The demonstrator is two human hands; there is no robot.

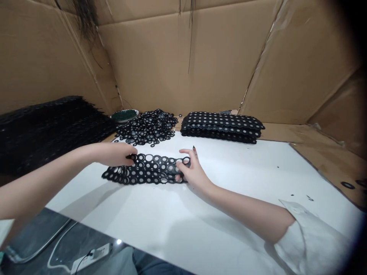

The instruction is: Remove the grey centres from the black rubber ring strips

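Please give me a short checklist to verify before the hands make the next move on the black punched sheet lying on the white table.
1. Left hand on the black punched sheet: ok, its fingers rest on the sheet's left end.
2. Right hand on the sheet: ok, its fingertips press the right end.
3. Sheet lying flat on the white table: ok.
4. Loose ring pile apart from the sheet: ok, it lies behind with bare table between.
5. Stack of sheets out of the way: ok, it sits at the far edge.
6. Firm grip on a single ring: cannot tell, fingers hide it.
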